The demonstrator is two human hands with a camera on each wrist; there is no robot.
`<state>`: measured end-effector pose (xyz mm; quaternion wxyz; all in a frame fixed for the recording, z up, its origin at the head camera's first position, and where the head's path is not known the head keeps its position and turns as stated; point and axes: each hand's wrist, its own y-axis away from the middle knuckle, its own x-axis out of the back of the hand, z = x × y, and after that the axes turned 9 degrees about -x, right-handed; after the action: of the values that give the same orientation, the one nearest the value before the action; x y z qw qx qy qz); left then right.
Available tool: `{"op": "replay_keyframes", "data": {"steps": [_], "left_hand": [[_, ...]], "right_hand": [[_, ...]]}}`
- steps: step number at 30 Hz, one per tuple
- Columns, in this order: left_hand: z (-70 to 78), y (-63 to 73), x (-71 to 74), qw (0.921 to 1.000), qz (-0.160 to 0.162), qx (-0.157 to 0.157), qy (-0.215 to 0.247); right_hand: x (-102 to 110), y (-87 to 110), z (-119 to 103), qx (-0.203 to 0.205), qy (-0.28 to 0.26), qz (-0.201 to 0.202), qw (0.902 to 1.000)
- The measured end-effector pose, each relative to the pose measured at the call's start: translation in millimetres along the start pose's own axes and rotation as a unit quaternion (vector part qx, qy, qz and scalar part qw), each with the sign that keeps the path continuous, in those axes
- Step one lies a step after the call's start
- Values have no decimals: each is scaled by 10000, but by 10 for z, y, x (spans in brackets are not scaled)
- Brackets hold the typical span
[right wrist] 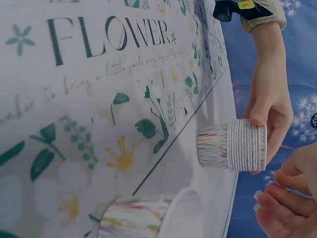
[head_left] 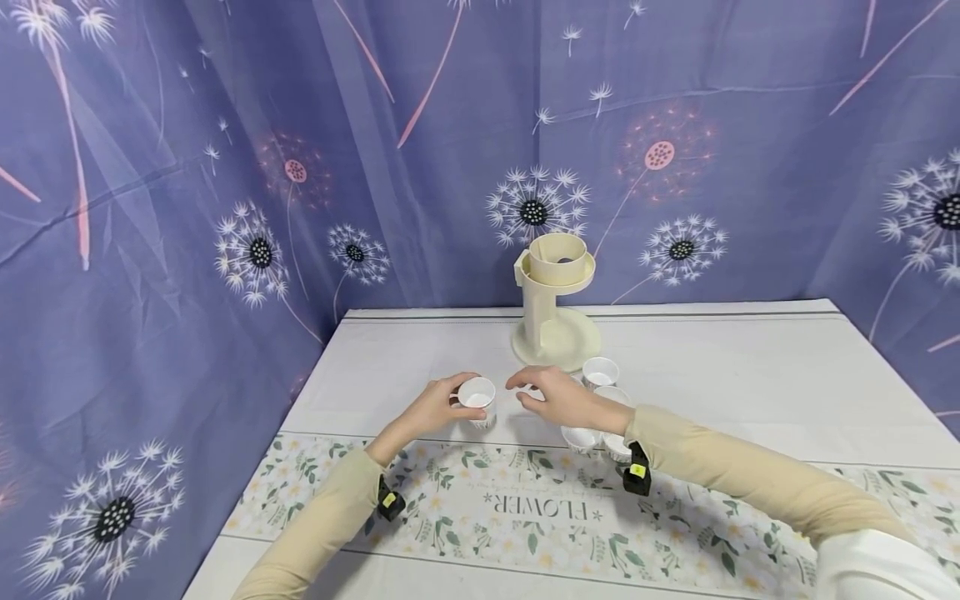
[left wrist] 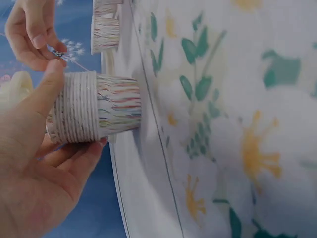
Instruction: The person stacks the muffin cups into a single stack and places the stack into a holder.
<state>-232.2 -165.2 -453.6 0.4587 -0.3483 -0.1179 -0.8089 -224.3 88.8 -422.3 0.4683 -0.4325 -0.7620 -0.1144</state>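
A nested stack of paper cups (head_left: 482, 410) with streaky coloured sides is gripped between the thumb and fingers of my left hand (head_left: 433, 407). In the left wrist view the many stacked rims of the paper cups (left wrist: 81, 106) lie close together, and the base of the outermost cup shows its coloured streaks. My right hand (head_left: 561, 398) hovers just right of the stack, its fingers loosely bent and apart from the cups. Nothing shows between its thumb and fingers (right wrist: 280, 210). Beside and partly beneath the right wrist stand several separate paper cups (head_left: 601, 373), some of them partly hidden.
Behind the hands stands a cream plastic stand (head_left: 538, 317) with a round base and a ring-shaped holder (head_left: 558, 260) on top. A white tablecloth (head_left: 712, 375) with a floral band covers the table. A purple dandelion curtain (head_left: 442, 208) hangs at the back and left.
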Motion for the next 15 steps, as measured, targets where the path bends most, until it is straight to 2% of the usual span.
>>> {"op": "replay_keyframes", "data": {"steps": [15], "left_hand": [[64,8,-28,9998,67,-45,-169]], "right_hand": [[130,130,192,-66,-187,519,9985]]}}
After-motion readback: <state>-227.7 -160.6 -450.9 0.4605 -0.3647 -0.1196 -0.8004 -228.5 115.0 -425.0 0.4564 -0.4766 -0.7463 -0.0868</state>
